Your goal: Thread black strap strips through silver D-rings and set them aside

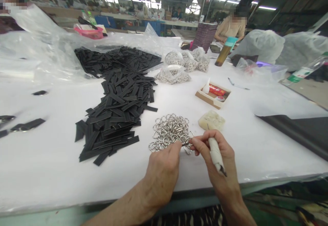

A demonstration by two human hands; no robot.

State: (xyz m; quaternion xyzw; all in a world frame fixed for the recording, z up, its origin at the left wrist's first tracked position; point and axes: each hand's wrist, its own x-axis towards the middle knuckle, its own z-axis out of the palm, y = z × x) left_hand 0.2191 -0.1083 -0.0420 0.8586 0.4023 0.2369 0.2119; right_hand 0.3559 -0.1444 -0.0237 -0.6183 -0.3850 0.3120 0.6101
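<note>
Just in front of the pile of metal D-rings (172,130), my two hands meet. My left hand (164,171) is closed, its thumb on top, around a small black strip (183,144) that is mostly hidden. My right hand (220,157) pinches at the strip's other end, where a metal ring seems to be. Tucked in that same hand is a thin-tipped tool, awl-like, with a white wrapped handle (216,152). Left of the rings lies a large heap of black strips (118,106). A pale, waxy-looking lump (211,120) sits just beyond my right hand.
A small box (211,102) holds a red tube and a white bottle. Bags of rings (173,75) stand behind the pile. Farther right are a tilted bottle (226,51), a pen (237,84) and black sheet (297,133). Finished-looking pieces (32,124) lie left. A person works across the table.
</note>
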